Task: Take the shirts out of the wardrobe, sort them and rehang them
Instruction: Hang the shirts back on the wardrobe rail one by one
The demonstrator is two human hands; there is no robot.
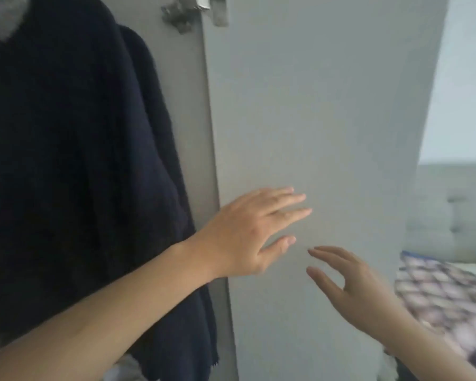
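Grey wardrobe door [327,105], both hands [245,237] spread, empty

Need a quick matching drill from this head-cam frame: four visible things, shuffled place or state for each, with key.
Column one:
1. left hand
2. right hand
3. dark garment
4. metal hinge

Column two:
A. top of frame, at the door edge
B. hanging at left
C. fingers spread, in front of the grey door
D. lower right, fingers relaxed, holding nothing

Pairs: 1-C, 2-D, 3-B, 4-A
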